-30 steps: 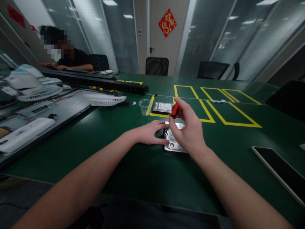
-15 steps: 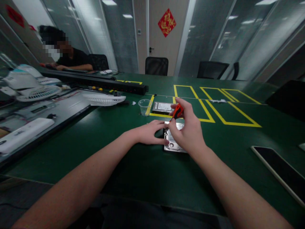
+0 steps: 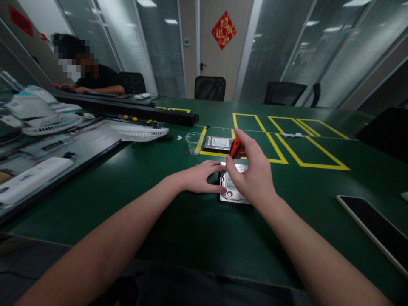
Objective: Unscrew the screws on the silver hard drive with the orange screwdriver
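A silver hard drive [image 3: 232, 195] lies on the green table in front of me, its right part hidden behind my right hand. My left hand [image 3: 202, 176] reaches in from the left, thumb and forefinger spread apart, their tips resting on the drive's left side. Above the drive, my right hand [image 3: 255, 170] is closed around the red and black handle of a screwdriver [image 3: 236, 147]. The handle leans, and its tip is hidden by my fingers. Just behind lies a second hard drive [image 3: 218, 143] with a white label, inside a yellow tape outline.
A clear plastic cup [image 3: 194, 143] stands left of the second drive. Fan parts [image 3: 138, 132], a white power strip [image 3: 35, 180] and a long black bar [image 3: 172, 117] lie to the left. A phone [image 3: 372, 227] is at the right. A person [image 3: 105, 80] sits across the table.
The screwdriver handle and the fingers of my right hand have shifted slightly. My left hand and the drive under it look unmoved.
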`<state>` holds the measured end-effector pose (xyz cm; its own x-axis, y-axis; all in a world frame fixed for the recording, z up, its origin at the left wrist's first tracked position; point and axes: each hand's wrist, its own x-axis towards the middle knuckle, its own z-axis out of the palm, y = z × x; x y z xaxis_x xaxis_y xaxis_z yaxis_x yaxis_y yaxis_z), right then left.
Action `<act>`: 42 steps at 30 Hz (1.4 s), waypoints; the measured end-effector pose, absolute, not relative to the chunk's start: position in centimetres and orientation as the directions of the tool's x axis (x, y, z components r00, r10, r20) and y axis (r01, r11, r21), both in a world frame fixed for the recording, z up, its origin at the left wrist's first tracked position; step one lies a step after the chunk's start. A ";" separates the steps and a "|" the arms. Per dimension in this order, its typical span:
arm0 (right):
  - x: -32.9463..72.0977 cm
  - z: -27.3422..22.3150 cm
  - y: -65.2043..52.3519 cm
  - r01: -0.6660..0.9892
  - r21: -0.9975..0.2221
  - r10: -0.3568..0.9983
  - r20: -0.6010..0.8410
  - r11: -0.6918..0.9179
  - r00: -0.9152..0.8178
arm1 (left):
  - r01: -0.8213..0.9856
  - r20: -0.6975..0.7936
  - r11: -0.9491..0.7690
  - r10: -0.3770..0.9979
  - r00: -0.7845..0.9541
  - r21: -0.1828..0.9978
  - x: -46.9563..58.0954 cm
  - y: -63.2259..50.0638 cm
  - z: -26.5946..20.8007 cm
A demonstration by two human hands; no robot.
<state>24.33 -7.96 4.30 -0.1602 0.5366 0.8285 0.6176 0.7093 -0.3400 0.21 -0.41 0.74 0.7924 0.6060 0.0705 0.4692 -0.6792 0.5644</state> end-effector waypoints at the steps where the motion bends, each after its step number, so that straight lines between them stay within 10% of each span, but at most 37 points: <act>1: 24.4 4.3 -7.9 0.621 -0.340 0.539 0.827 0.706 -0.159 | 0.470 0.068 -0.678 0.606 0.792 0.565 0.2 -0.4 0.8; 42: 24.3 3.9 -7.8 0.580 -0.354 0.538 0.824 0.734 -0.177 | 0.483 0.058 -0.668 0.617 0.784 0.566 0.2 -0.2 0.4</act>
